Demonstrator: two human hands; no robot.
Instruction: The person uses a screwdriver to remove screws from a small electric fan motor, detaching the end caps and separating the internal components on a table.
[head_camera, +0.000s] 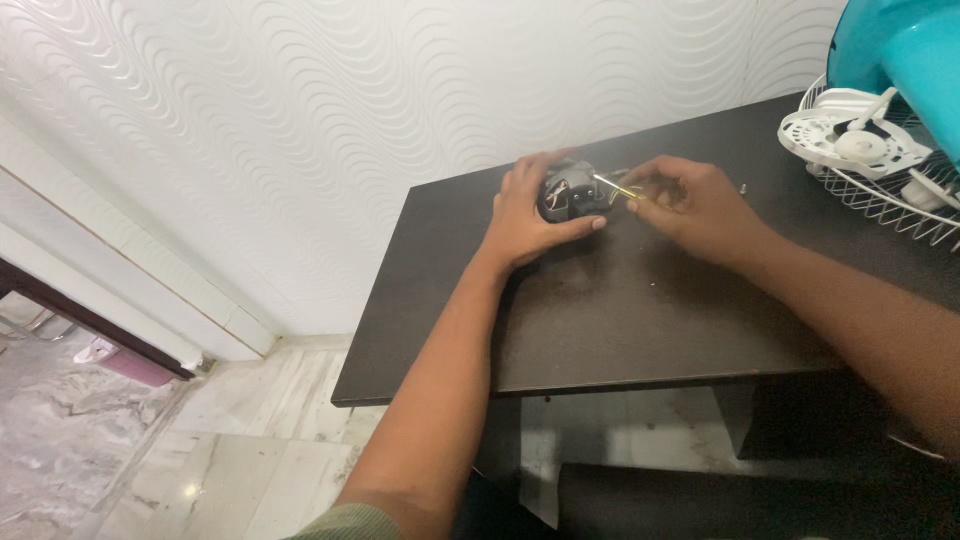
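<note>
At the frame's upper centre the left hand (528, 215) is clasping a small dark motor (572, 193) on the worktop (640, 310) while the right hand (690, 205) is pinching its yellow wire (622, 190), best drawn gently against that firm hold.

A dark brown bench (620, 320) stands against a white wall with a wavy relief. On it lie a small dark motor (570, 195) with thin wires, near the far edge, a tiny screw (743, 187) further right, and a white wire fan grille (880, 165) at the right end.
</note>
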